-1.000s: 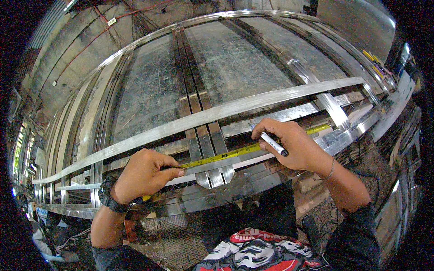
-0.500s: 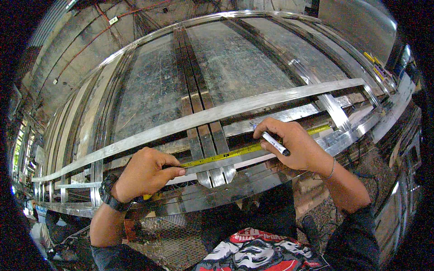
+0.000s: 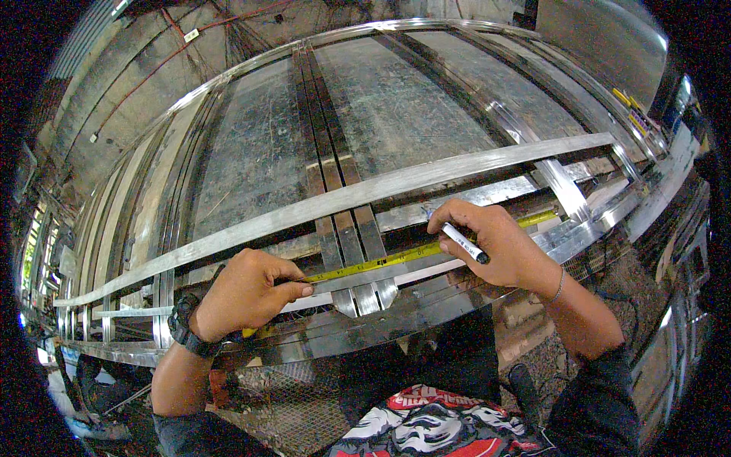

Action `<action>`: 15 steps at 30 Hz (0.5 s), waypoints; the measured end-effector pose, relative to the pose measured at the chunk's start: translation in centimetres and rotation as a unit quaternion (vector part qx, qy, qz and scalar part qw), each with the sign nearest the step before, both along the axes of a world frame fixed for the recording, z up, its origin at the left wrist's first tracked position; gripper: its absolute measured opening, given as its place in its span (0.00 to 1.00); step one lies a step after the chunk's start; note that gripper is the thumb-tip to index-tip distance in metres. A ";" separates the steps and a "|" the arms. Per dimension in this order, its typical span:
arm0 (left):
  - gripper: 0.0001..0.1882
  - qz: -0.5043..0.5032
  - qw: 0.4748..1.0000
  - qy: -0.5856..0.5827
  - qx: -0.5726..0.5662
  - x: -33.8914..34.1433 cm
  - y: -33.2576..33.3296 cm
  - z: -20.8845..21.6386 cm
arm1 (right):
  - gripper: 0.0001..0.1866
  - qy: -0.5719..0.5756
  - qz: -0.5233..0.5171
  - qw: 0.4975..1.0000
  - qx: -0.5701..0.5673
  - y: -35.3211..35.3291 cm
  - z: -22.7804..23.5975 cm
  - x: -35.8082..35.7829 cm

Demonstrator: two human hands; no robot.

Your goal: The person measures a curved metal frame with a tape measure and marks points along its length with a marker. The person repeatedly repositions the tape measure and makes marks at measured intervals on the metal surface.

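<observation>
A yellow tape measure (image 3: pixel 358 268) lies stretched along a narrow metal strip near the front of the metal frame. My left hand (image 3: pixel 251 293) pinches its blade between thumb and fingers, and a yellow part shows just under the wrist. In my right hand (image 3: pixel 506 247) is a white marker pen (image 3: pixel 461 242) with a dark end, gripped between the fingers and thumb. That hand rests over the tape, whose blade shows again to its right. The marker's far tip is hidden by the fingers.
A long flat silver metal bar (image 3: pixel 396 181) slants across the frame beyond my hands. Crosswise metal tubes (image 3: pixel 349 228) run beneath the tape, and a shiny short tube (image 3: pixel 563 190) stands to the right. Yellow-handled items (image 3: pixel 630 107) lie at the far right edge.
</observation>
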State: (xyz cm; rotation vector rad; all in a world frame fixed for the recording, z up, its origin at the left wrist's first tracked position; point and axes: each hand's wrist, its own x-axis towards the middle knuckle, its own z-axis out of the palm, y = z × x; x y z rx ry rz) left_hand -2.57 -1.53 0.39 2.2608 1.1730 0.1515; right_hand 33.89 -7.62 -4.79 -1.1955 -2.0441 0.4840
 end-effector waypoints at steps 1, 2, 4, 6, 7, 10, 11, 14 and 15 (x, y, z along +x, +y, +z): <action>0.11 -0.004 1.000 -0.001 0.002 0.0 0.0 0.0 | 0.13 0.000 -0.002 1.000 -0.002 0.0 0.0 0.0; 0.11 -0.008 1.000 -0.001 0.004 0.0 0.1 0.0 | 0.13 -0.001 -0.002 1.000 -0.003 0.0 0.0 0.0; 0.11 -0.004 1.000 0.006 0.005 0.2 -0.1 0.3 | 0.13 -0.005 -0.005 1.000 -0.004 0.1 0.0 0.0; 0.10 0.001 1.000 0.008 0.003 0.3 -0.1 0.3 | 0.14 -0.005 -0.005 1.000 -0.001 0.1 -0.1 0.1; 0.10 0.006 1.000 0.008 0.000 0.3 -0.1 0.3 | 0.14 -0.004 -0.003 1.000 0.001 0.1 -0.1 0.1; 0.10 0.004 1.000 -0.008 -0.002 0.0 -0.1 0.1 | 0.12 -0.027 -0.018 0.997 -0.069 -0.3 0.6 -0.1; 0.10 0.000 1.000 -0.016 -0.001 -0.1 -0.1 0.0 | 0.12 -0.026 -0.017 0.997 -0.069 -0.3 0.6 -0.1; 0.11 0.005 1.000 -0.003 -0.006 0.0 -0.1 0.2 | 0.13 -0.018 -0.016 0.998 -0.052 -0.2 0.5 -0.1; 0.11 0.004 1.000 -0.003 -0.007 0.0 -0.1 0.3 | 0.13 -0.011 -0.014 0.999 -0.037 -0.1 0.2 -0.1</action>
